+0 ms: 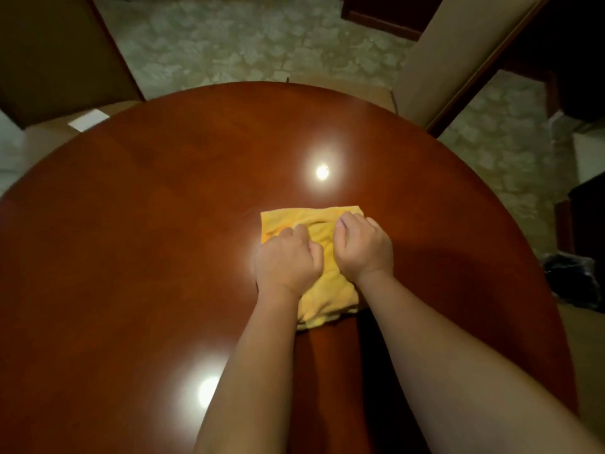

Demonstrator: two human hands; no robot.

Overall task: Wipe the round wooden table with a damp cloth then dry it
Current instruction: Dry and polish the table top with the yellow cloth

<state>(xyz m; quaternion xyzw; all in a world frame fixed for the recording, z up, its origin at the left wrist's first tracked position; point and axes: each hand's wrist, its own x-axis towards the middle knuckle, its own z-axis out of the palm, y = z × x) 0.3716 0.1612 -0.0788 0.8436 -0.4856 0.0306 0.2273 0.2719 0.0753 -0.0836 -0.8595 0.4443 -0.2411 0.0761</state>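
From my remote seat, both the left hand point(288, 262) and right hand point(365, 245) had fingers curled, gripping the folded yellow cloth point(319, 299) mid-way on the round reddish wooden table point(147, 224), probably for firmer wiping pressure.

The round, glossy, reddish-brown wooden worktop point(137, 244) fills most of the view, its curved far edge set against a pale patterned floor point(248, 44). Two bright light reflections shine on its polished surface, one near the middle and one near the front. A folded yellow cloth point(330, 299) lies flat on it, right of centre, and both hands press down on that cloth.
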